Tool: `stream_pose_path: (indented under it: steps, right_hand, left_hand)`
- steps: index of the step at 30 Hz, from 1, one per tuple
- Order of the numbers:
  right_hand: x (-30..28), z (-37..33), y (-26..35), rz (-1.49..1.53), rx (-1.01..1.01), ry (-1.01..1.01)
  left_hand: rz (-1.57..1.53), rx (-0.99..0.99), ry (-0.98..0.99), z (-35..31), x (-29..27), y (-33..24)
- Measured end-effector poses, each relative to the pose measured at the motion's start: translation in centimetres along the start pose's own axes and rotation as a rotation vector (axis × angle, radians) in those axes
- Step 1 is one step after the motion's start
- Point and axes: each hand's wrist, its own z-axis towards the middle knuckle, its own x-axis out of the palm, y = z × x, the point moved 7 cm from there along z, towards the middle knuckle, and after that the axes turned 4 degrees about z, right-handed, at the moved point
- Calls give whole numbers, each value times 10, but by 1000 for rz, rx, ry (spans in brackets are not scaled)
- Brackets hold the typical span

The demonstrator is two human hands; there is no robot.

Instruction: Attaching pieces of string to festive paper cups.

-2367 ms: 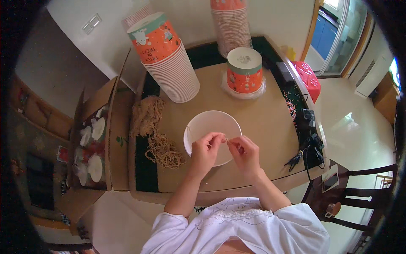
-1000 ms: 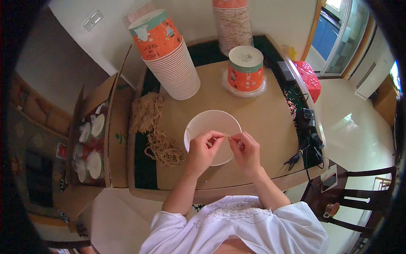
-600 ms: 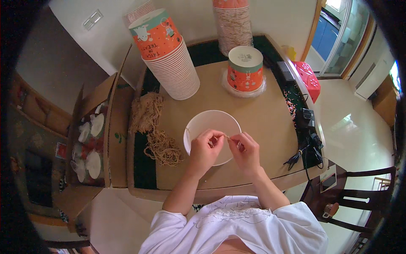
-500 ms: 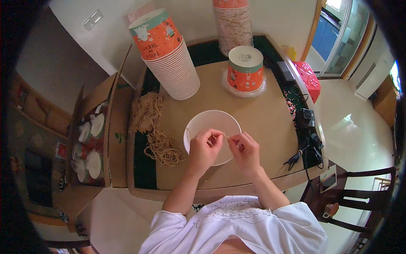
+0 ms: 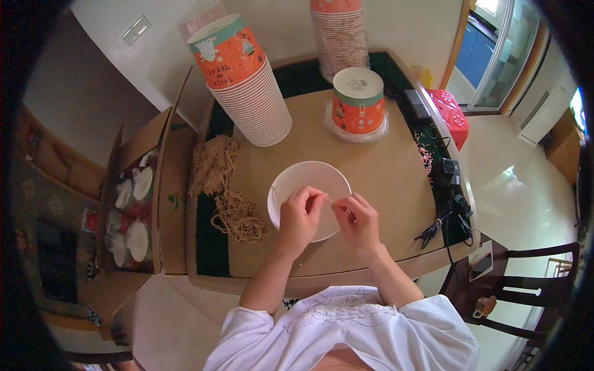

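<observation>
A white paper bucket (image 5: 312,170) stands upright on the table in front of me, its mouth facing up. A short bit of brown twine (image 5: 274,187) shows at its left rim. Over the bucket, my left hand (image 5: 299,216) pinches what looks like the end of a thin strand, its fingertips turned right. My right hand (image 5: 359,224) faces it a small gap away, thumb and fingers pressed together on the same thin strand. The strand is very fine, and most of it is hidden by the fingers. A loose heap of brown twine (image 5: 241,216) lies to the left of the bucket.
A tall leaning stack of buckets (image 5: 253,102) stands at the back left. An upturned orange bucket (image 5: 359,111) and a wrapped stack (image 5: 340,40) are behind. Black cables (image 5: 436,227) lie along the right edge. An open carton (image 5: 170,216) adjoins the table's left side.
Both hands stay over the bucket with small finger movements. The gap between the fingertips looks slightly changed, and less of the strand shows there. The bucket has shifted very slightly left.
</observation>
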Motion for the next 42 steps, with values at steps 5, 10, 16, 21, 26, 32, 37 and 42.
stream_pose_path:
  steps: [5,10,16,21,26,32,37,42]
  right_hand:
    - [1,1,2,-17,-7,38]
    - [-3,1,6,-13,30,26]
    - [-6,6,8,15,35,34]
    - [-18,9,-4,64,118,12]
    - [-13,5,21,46,-138,103]
    - [-19,-4,-3,-75,-51,113]
    - [-20,0,4,-67,-78,116]
    - [-12,19,26,-106,-97,11]
  left_hand:
    - [41,46,-70,-2,-2,-8]
    - [4,41,-57,-3,-2,-5]
    - [-59,46,20,-4,-1,-19]
    - [109,100,120,-8,-14,-25]
    - [-61,136,-4,-10,-25,-45]
    - [-342,104,-233,-15,-44,-35]
    - [-750,-73,-260,-15,-34,-16]
    - [-551,-135,51,-3,-18,-23]
